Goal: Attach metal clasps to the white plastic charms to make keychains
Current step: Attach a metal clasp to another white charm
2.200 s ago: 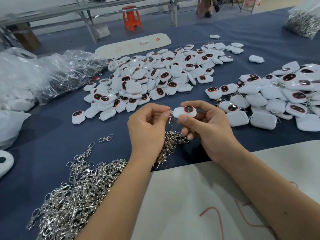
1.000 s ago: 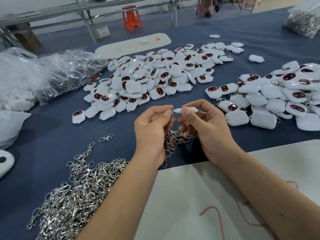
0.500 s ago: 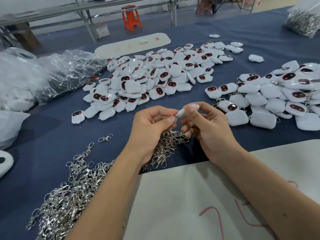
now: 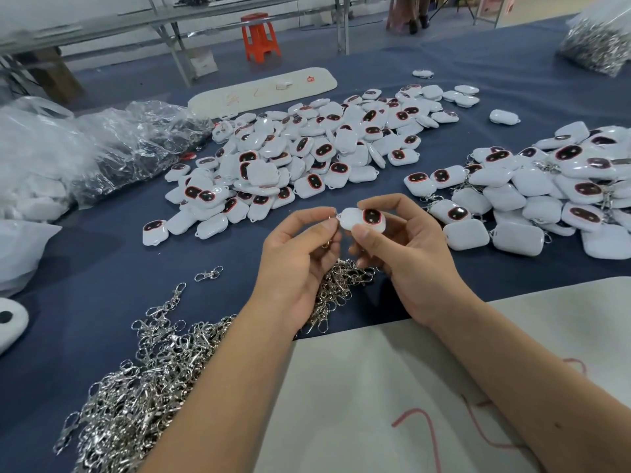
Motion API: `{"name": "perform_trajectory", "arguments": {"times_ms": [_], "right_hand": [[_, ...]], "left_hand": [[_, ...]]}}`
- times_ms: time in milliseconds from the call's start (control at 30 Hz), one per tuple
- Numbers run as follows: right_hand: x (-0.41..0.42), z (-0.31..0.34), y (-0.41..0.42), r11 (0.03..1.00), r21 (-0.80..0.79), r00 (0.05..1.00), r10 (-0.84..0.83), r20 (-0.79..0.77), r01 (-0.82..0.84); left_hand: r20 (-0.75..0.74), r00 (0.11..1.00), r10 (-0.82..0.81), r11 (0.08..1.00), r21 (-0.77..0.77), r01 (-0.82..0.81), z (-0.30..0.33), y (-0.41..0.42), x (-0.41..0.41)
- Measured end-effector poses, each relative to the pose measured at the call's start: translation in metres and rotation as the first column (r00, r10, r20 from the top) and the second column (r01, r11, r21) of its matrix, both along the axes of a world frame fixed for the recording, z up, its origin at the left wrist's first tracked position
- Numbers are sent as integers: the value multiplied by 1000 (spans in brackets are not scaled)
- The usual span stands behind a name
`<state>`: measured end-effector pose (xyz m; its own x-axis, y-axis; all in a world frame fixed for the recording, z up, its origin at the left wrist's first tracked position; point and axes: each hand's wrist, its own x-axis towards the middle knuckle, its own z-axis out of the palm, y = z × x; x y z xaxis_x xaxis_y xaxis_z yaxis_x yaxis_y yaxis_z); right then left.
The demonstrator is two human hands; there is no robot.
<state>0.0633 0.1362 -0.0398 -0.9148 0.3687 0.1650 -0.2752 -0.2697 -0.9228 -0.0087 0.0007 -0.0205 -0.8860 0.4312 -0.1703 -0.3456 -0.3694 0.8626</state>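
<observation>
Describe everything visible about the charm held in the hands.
The charm is a small rounded white piece of glossy plastic with a dark, red-rimmed oval window facing up. It lies about level above the blue table. The right hand pinches it between thumb and fingers; the left hand pinches a metal clasp at its left end, whether latched is unclear.

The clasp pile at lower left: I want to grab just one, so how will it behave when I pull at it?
The heap of metal clasps looks tangled, hooks and rings interlocked, so pulling one will probably drag neighbours along. The links seem loose and floppy, likely to dangle rather than hold shape. The lone clasp lying apart on the blue cloth should lift cleanly.
</observation>
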Motion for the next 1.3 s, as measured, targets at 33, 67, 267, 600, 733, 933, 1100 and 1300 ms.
{"name": "perform_trajectory", "arguments": {"times_ms": [33,67,267,600,733,933,1100,1300], "right_hand": [[0,0,-1,1000,7,1000,0,3,0],[-1,0,-1,1000,12,1000,-1,5,1],[-1,-3,2,997,-78,1000,-21,20,23],[-1,-5,5,988,-130,997,-73,39,78],[-2,-6,0,973,91,976,-216,18,214],[-5,-9,5,812,195,825,-565,22,551],[-4,-4,8,758,126,764,-645,3,640],[-3,-3,3,740,282,768,-640,20,610]], "left_hand": [[13,1000,19,1000,21,-20,0,1,0],[19,999,39,999,31,-39,0,2,1],[-288,953,98,964,-210,-163,-3,7,4],[-607,777,-168,860,-475,-185,-4,0,-2],[-657,741,-136,820,-494,-288,-8,0,-3],[-616,635,-466,252,-780,-572,-18,-22,-28],[-422,735,-531,69,-886,-459,-20,-38,-48],[-467,714,-522,142,-873,-467,-19,-37,-49]]}}
